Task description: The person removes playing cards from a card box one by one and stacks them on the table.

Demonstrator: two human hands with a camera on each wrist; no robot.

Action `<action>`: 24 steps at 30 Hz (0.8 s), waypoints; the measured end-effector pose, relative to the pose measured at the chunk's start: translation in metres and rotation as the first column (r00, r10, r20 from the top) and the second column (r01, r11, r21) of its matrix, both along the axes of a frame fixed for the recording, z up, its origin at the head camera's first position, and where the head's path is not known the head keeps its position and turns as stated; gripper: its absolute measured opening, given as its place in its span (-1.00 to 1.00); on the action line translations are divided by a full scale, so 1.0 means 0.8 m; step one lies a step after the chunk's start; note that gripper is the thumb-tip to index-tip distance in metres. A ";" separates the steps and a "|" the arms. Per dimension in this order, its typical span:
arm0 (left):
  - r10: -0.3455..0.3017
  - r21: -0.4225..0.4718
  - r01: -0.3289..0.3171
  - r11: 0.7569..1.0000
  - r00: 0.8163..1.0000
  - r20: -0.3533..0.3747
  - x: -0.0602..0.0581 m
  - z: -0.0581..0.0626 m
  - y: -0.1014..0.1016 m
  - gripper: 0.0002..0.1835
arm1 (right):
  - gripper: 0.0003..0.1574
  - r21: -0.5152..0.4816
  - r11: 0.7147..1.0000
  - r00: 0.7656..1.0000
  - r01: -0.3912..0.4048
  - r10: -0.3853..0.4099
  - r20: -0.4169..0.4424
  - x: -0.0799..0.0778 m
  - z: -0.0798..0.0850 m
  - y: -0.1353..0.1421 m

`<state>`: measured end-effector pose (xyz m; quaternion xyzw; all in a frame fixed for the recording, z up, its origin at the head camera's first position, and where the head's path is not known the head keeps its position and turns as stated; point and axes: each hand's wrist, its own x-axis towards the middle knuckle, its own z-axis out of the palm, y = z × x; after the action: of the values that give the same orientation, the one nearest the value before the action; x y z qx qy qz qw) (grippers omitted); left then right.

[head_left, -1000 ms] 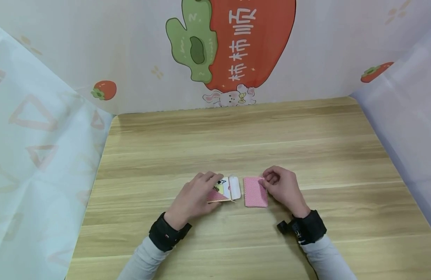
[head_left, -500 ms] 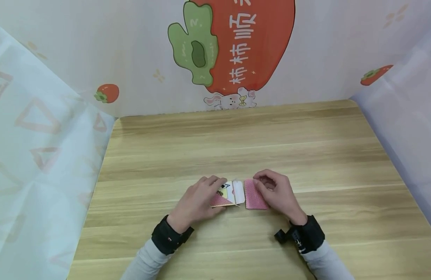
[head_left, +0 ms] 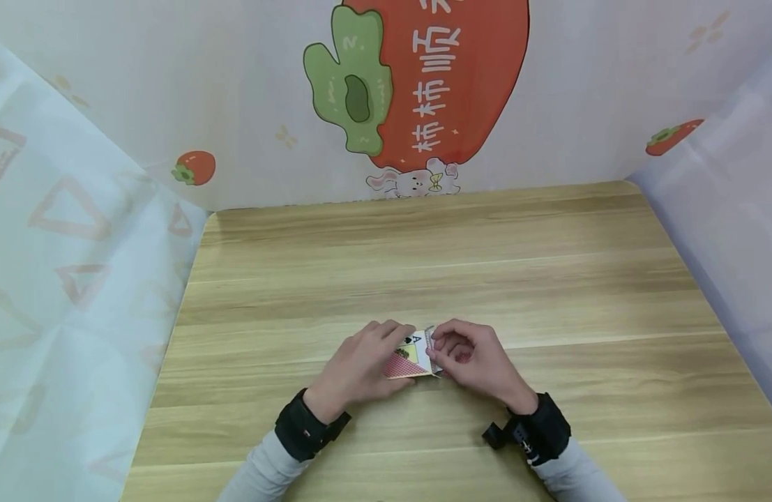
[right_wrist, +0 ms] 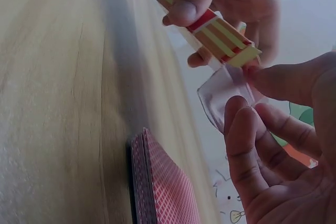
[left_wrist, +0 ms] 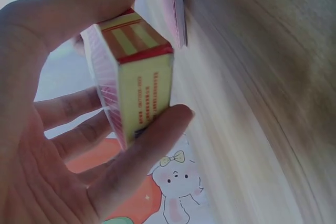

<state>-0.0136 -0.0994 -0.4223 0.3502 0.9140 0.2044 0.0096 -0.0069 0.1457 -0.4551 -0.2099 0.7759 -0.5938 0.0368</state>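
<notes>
left hand (head_left: 357,359): back up, thumb (left_wrist: 79,11) and curved fingers (left_wrist: 68,108) opposed in grip. right hand (head_left: 480,359): close beside left, fingers (right_wrist: 244,153) bent, thumb (right_wrist: 286,83) opposing, pinching. left forearm (head_left: 260,470), right forearm (head_left: 577,474): angled inward.

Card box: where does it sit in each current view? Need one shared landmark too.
Head: card box, just below and right of centre, in the left hand.
Left wrist: card box, left of centre.
Right wrist: card box, upper part, right of centre.
Landmark: printed rabbit, in all three; partly cut off in right wrist.
</notes>
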 end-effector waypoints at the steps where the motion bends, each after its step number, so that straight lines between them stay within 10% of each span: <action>1: -0.003 0.008 0.003 1.000 1.000 -0.007 0.000 0.001 0.000 -0.21 | -0.71 0.010 1.000 1.000 -0.003 0.003 -0.004 0.000 0.001 0.000; 24: 0.029 -0.025 -0.029 0.999 1.000 -0.012 0.006 0.012 -0.006 -0.22 | -0.65 -0.062 0.995 0.940 -0.079 0.095 0.328 0.003 0.012 0.007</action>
<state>-0.0090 -0.1041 -0.4130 0.3379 0.9216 0.1909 0.0055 -0.0044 0.1514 -0.4458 -0.1424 0.7341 -0.6369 0.1874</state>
